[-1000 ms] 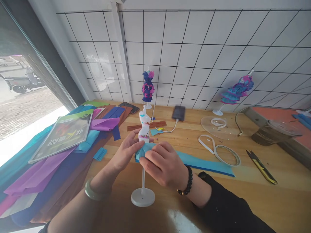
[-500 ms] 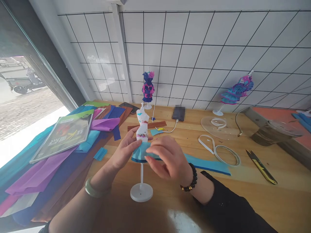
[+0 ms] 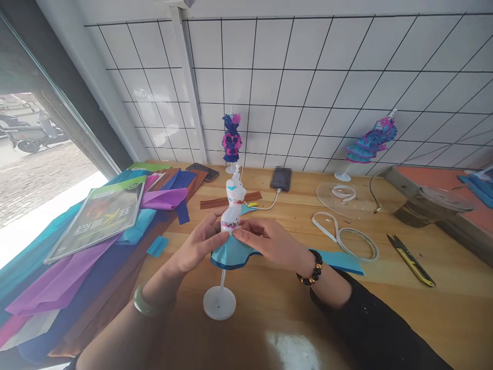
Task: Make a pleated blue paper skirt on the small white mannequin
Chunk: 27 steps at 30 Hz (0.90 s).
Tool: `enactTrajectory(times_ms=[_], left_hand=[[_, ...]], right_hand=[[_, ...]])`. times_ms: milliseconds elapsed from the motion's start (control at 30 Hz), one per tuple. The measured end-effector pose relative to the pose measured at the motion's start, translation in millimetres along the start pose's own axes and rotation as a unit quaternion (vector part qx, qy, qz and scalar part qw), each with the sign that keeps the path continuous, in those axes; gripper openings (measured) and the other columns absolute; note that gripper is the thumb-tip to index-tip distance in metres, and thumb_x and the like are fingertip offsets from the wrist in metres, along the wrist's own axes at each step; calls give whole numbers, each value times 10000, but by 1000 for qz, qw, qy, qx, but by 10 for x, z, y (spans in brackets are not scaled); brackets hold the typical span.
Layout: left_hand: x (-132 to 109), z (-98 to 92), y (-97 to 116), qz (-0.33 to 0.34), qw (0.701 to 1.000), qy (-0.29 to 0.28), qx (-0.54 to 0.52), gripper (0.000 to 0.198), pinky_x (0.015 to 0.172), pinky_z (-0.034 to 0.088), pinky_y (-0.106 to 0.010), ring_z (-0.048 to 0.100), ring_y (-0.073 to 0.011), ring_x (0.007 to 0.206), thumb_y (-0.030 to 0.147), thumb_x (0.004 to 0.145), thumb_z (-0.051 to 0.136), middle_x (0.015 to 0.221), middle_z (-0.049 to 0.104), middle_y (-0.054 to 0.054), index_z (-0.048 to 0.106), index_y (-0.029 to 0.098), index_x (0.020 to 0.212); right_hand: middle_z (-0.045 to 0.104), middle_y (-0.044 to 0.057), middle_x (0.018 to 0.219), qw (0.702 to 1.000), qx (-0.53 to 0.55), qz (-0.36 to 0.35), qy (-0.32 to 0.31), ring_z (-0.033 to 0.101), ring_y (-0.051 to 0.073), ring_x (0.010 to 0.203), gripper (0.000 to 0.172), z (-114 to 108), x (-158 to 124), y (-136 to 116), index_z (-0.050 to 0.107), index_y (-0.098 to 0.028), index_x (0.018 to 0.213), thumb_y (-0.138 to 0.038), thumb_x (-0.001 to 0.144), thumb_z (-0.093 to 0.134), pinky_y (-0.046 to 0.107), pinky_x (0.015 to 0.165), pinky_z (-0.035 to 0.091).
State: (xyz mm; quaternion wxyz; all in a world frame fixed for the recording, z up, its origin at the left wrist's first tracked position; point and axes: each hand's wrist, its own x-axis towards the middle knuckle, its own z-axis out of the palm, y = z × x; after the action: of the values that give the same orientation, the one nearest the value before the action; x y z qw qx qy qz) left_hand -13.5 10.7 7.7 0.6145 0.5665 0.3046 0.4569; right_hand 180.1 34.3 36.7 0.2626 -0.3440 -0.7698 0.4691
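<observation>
A small white dress form [image 3: 232,203] stands on a round white base [image 3: 219,304], tilted slightly to the right. Round its waist runs a light blue strip [image 3: 231,253] with a dark blue lower edge, flaring like a skirt; it looks like crepe paper or thin fabric. My left hand [image 3: 194,247] holds the form's waist from the left, its thumb pressing the strip's top edge. From the right, my right hand [image 3: 273,244] pinches that top edge at the front, thumb beside thumb. The strip's free end lies on the table beyond my right wrist.
Coloured sheets [image 3: 65,288] and a printed packet [image 3: 100,216] are piled at left. Two dressed forms, one blue and pink [image 3: 232,139], stand by the tiled wall. Rolled white tape [image 3: 358,244], yellow-handled snips [image 3: 412,262] and a lidded cup [image 3: 419,208] are at right.
My right hand has moved up and left from above the skirt to pinch its top edge at the waist. The dress form now leans more to the right.
</observation>
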Motion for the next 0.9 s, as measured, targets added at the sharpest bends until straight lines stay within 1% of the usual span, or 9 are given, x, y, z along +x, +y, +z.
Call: enactTrajectory(times_ms=[133, 233, 300, 367, 467, 533, 700, 900], left_hand=[[13, 3, 9, 26, 999, 15, 14, 488, 914, 428, -385, 522, -300, 1150, 284, 822, 611, 1231, 597, -114, 498, 189, 1287], [27, -3, 4, 36, 999, 26, 19, 463, 902, 440, -368, 552, -289, 1111, 281, 799, 642, 1188, 627, -107, 554, 174, 1241], [33, -9, -11, 30, 999, 31, 14, 467, 886, 452, -359, 573, -284, 1083, 290, 785, 660, 1163, 644, -101, 570, 177, 1229], [36, -18, -34, 27, 999, 36, 5, 506, 895, 454, -361, 565, -286, 1103, 292, 774, 674, 1177, 639, -96, 553, 188, 1254], [42, -31, -70, 32, 998, 47, -7, 605, 940, 441, -371, 519, -282, 1180, 260, 771, 679, 1258, 594, -83, 463, 221, 1335], [46, -35, -80, 40, 998, 52, -11, 632, 968, 427, -376, 500, -271, 1207, 236, 776, 674, 1297, 567, -74, 426, 241, 1358], [50, -22, -46, 51, 998, 35, 3, 519, 983, 416, -396, 499, -290, 1205, 293, 791, 657, 1274, 584, -95, 518, 202, 1282], [33, 17, 7, 46, 998, 44, 27, 535, 982, 415, -369, 491, -294, 1213, 215, 774, 671, 1299, 563, -109, 511, 185, 1284]], right_hand=[[382, -45, 589, 999, 23, 25, -5, 330, 77, 528, 414, 1, -8, 1, 530, -176, 675, -565, 814, 535, 220, 460, 284], [422, -35, 597, 1000, 19, 11, -17, 352, 79, 540, 392, 4, -20, -34, 570, -171, 682, -539, 815, 551, 219, 465, 291], [463, -25, 615, 1000, 11, -6, -5, 373, 83, 556, 353, 15, -28, -56, 591, -172, 690, -494, 830, 554, 221, 477, 306], [488, -21, 621, 1000, -2, -18, 13, 380, 85, 559, 314, 31, -34, -69, 602, -173, 699, -449, 842, 553, 223, 479, 307], [514, -16, 641, 999, -33, -27, 33, 386, 89, 570, 274, 50, -38, -75, 617, -172, 714, -394, 857, 542, 226, 487, 296], [519, -18, 648, 997, -51, -28, 45, 383, 88, 575, 265, 55, -39, -77, 616, -171, 709, -372, 862, 534, 227, 497, 291], [555, -23, 667, 995, -70, -23, 66, 397, 86, 580, 243, 59, -35, -83, 627, -171, 742, -352, 866, 523, 227, 520, 302], [573, -24, 676, 994, -74, -38, 75, 433, 91, 617, 220, 67, -32, -88, 608, -166, 713, -310, 860, 530, 227, 543, 311]])
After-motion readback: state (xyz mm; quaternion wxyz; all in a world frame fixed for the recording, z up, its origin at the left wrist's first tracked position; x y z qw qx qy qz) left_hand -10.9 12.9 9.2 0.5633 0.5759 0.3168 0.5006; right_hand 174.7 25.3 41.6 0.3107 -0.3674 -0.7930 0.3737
